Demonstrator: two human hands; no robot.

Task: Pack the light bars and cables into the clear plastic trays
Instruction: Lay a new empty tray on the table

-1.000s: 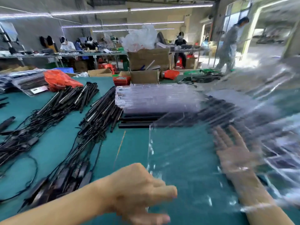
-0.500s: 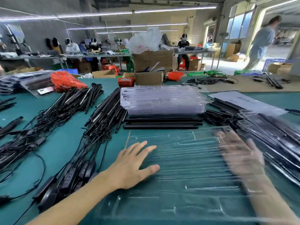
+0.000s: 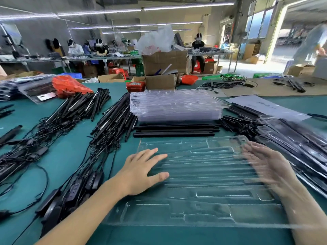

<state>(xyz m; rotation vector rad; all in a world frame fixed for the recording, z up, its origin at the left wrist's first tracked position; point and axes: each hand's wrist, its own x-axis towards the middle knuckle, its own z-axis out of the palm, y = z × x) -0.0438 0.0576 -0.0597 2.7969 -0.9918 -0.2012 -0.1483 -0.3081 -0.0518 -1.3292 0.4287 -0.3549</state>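
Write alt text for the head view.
Left hand lies flat on an empty clear tray on the green table, the blurred right hand open over it. Behind lie black light bars and stacked trays.

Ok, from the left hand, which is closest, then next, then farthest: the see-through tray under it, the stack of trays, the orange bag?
1. Tray: right under the left hand, which rests on its left part.
2. Tray stack: farther back, middle of the table.
3. Orange bag: farthest, at the back left.
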